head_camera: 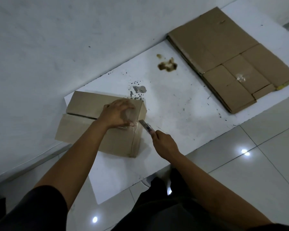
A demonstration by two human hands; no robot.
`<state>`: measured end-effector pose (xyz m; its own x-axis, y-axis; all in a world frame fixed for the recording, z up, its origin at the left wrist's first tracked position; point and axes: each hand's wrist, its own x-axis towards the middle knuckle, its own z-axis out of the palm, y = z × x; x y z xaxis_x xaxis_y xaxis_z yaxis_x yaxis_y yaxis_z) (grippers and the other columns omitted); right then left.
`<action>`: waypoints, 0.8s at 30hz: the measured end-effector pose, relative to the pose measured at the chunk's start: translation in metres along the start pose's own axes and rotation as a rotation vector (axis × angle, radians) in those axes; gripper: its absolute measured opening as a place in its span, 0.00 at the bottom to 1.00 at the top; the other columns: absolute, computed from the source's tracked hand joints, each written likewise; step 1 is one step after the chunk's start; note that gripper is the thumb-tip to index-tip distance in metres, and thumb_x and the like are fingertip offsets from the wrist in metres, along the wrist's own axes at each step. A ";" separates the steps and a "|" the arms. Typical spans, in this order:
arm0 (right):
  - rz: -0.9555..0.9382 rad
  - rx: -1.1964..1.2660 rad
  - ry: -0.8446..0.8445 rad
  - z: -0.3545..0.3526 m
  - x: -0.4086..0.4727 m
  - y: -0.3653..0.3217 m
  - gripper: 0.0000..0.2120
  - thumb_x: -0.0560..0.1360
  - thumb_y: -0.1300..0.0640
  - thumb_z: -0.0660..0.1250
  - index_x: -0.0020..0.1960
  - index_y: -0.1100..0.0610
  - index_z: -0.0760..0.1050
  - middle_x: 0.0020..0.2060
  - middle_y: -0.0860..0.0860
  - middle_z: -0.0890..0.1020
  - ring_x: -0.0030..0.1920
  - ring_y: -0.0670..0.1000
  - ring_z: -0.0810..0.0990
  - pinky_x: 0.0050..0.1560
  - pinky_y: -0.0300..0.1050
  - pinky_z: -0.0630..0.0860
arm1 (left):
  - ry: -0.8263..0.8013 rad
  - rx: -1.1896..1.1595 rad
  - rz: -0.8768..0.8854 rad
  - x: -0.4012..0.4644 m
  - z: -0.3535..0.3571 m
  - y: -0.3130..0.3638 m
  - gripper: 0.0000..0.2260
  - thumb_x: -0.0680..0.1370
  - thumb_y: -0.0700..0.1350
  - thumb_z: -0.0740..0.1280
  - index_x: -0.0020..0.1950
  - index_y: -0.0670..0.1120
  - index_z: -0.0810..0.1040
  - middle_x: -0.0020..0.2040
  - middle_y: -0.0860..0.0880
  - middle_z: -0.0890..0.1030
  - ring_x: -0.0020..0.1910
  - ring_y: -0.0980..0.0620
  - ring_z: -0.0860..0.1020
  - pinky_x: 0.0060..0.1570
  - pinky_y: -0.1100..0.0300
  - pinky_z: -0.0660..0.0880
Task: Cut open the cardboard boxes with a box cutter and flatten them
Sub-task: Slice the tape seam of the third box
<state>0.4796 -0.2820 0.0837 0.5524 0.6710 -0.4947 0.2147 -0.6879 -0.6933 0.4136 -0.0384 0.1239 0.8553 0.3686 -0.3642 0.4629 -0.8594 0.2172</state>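
A brown cardboard box (83,127) stands on a white board (173,100) on the floor, against the wall. Its top flaps show a dark gap along the middle seam. My left hand (118,114) presses on the top near the box's right edge, with a piece of clear tape under its fingers. My right hand (164,145) grips a box cutter (146,126). The cutter's blade tip touches the top right edge of the box, at the taped seam just beside my left thumb.
A stack of flattened cardboard boxes (230,59) lies on the board at the far right. A brown stain (168,65) and dark specks mark the board between the box and the stack. A white wall rises behind; glossy floor tiles (257,172) lie around.
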 end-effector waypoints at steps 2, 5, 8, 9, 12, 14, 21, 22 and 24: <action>0.006 -0.030 0.007 0.002 0.001 -0.003 0.20 0.85 0.43 0.49 0.46 0.55 0.70 0.34 0.50 0.75 0.33 0.50 0.73 0.31 0.45 0.68 | 0.001 0.019 0.010 0.002 -0.001 0.000 0.37 0.63 0.67 0.76 0.70 0.64 0.70 0.78 0.56 0.61 0.77 0.50 0.58 0.70 0.41 0.60; 0.014 -0.080 0.039 0.005 0.000 -0.003 0.19 0.85 0.44 0.49 0.47 0.55 0.70 0.34 0.49 0.74 0.33 0.51 0.73 0.31 0.46 0.67 | -0.019 0.033 -0.012 0.008 0.001 0.001 0.36 0.63 0.69 0.74 0.70 0.67 0.68 0.80 0.56 0.56 0.79 0.49 0.52 0.72 0.41 0.55; 0.023 -0.060 0.097 0.006 0.002 -0.007 0.20 0.85 0.44 0.49 0.49 0.56 0.72 0.35 0.51 0.77 0.33 0.52 0.75 0.34 0.49 0.73 | 0.002 -0.003 -0.072 0.018 0.004 0.001 0.31 0.69 0.69 0.70 0.70 0.67 0.67 0.80 0.55 0.56 0.80 0.50 0.52 0.71 0.41 0.53; 0.024 -0.065 0.099 0.006 0.003 -0.010 0.20 0.85 0.44 0.49 0.50 0.57 0.72 0.36 0.51 0.77 0.34 0.52 0.76 0.35 0.50 0.75 | 0.016 0.011 -0.082 0.021 0.006 -0.001 0.33 0.69 0.71 0.67 0.72 0.66 0.65 0.80 0.55 0.58 0.79 0.51 0.53 0.71 0.41 0.53; 0.036 -0.131 0.082 0.008 0.003 -0.018 0.20 0.85 0.44 0.49 0.51 0.57 0.72 0.35 0.49 0.74 0.32 0.49 0.73 0.31 0.45 0.70 | 0.060 0.059 -0.090 0.024 0.011 -0.007 0.43 0.63 0.80 0.57 0.75 0.65 0.61 0.76 0.55 0.64 0.78 0.51 0.58 0.69 0.42 0.56; 0.046 -0.158 0.090 0.009 0.001 -0.021 0.19 0.85 0.45 0.49 0.51 0.57 0.71 0.34 0.48 0.73 0.31 0.48 0.72 0.30 0.44 0.68 | 0.099 0.073 -0.096 0.025 0.015 -0.010 0.45 0.60 0.82 0.54 0.75 0.66 0.61 0.73 0.54 0.67 0.75 0.51 0.61 0.68 0.44 0.57; 0.076 -0.271 0.181 0.008 -0.008 -0.033 0.16 0.85 0.46 0.49 0.50 0.55 0.68 0.39 0.50 0.76 0.33 0.50 0.72 0.31 0.45 0.64 | 0.085 -0.010 -0.239 0.023 0.026 -0.008 0.42 0.64 0.81 0.58 0.75 0.69 0.58 0.69 0.50 0.64 0.71 0.46 0.59 0.66 0.40 0.59; 0.075 -0.298 0.199 0.008 -0.008 -0.035 0.15 0.85 0.47 0.49 0.49 0.55 0.68 0.39 0.50 0.77 0.33 0.50 0.71 0.31 0.44 0.63 | 0.086 -0.027 -0.255 0.022 0.028 -0.007 0.42 0.64 0.81 0.59 0.75 0.69 0.58 0.69 0.50 0.64 0.71 0.46 0.59 0.65 0.40 0.59; 0.063 -0.362 0.234 0.007 -0.009 -0.038 0.16 0.85 0.46 0.49 0.50 0.55 0.70 0.40 0.50 0.79 0.32 0.50 0.71 0.32 0.44 0.64 | 0.098 -0.039 -0.265 0.020 0.029 -0.005 0.42 0.64 0.81 0.58 0.75 0.69 0.58 0.70 0.50 0.63 0.71 0.46 0.59 0.64 0.41 0.59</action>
<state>0.4613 -0.2598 0.1109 0.7322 0.5724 -0.3691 0.4202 -0.8062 -0.4166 0.4215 -0.0368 0.0890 0.7211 0.6124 -0.3241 0.6800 -0.7151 0.1619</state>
